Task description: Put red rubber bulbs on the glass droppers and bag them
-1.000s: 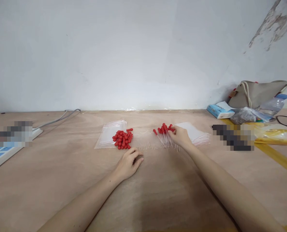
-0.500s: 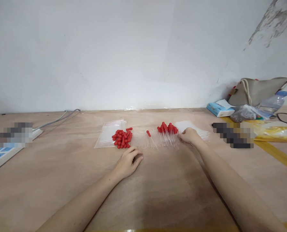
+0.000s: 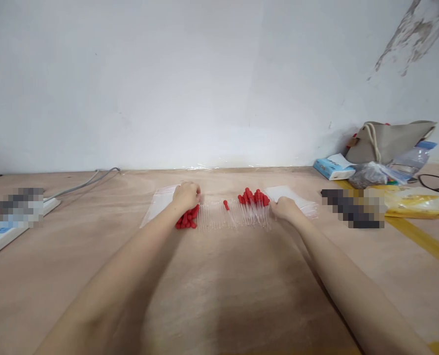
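Red bulbs [image 3: 187, 220] have become partly hidden by the left hand [image 3: 185, 195].

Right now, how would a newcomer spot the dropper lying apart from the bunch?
On the table, find the clear tubes between the loose bulbs, left, and the red-topped bunch, right. The dropper lies there, red end toward the wall. Its red shows alone, apart from both groups.
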Action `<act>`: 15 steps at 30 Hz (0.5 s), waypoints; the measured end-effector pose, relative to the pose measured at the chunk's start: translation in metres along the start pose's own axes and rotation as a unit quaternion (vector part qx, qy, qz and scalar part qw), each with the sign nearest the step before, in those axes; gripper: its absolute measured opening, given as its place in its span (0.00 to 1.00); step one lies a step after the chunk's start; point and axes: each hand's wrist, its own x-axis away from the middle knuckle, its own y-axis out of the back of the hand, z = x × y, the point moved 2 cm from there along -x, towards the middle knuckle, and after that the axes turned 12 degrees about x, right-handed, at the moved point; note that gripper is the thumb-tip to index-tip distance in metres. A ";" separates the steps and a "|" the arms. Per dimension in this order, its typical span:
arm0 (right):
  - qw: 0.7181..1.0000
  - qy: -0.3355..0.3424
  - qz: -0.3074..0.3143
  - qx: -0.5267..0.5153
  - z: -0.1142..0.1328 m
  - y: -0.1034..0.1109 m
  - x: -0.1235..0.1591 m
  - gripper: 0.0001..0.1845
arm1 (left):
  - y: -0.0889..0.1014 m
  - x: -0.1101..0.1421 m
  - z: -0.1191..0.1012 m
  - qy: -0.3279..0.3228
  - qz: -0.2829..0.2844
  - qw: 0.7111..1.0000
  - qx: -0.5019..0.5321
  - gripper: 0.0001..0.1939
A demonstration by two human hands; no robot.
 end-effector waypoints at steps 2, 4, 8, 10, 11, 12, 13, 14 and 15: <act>1.000 -0.002 -0.019 -0.008 -0.002 0.007 0.002 0.21 | 0.000 -0.019 0.006 0.008 0.060 0.998 0.008 0.05; 0.999 0.000 -0.040 -0.017 -0.001 0.015 0.006 0.20 | -0.004 -0.031 0.011 0.014 0.112 0.993 0.018 0.05; 0.987 0.075 -0.114 -0.079 0.013 0.026 0.017 0.14 | -0.013 -0.037 0.017 0.030 0.163 0.986 0.035 0.06; 0.973 0.133 -0.151 -0.114 0.024 0.028 0.023 0.13 | -0.017 -0.037 0.019 0.035 0.161 0.985 0.050 0.09; 0.966 0.156 -0.164 -0.122 0.029 0.027 0.026 0.13 | -0.018 -0.037 0.020 0.035 0.154 0.986 0.062 0.11; 0.960 0.177 -0.176 -0.127 0.034 0.026 0.030 0.13 | -0.018 -0.037 0.019 0.031 0.140 0.987 0.078 0.12; 0.954 0.196 -0.186 -0.129 0.040 0.025 0.033 0.14 | -0.016 -0.037 0.018 0.024 0.121 0.988 0.098 0.13; 0.948 0.213 -0.196 -0.129 0.045 0.023 0.037 0.14 | -0.014 -0.035 0.016 0.015 0.096 0.988 0.120 0.12; 0.943 0.226 -0.206 -0.128 0.050 0.021 0.041 0.14 | -0.011 -0.033 0.014 0.002 0.067 0.987 0.144 0.10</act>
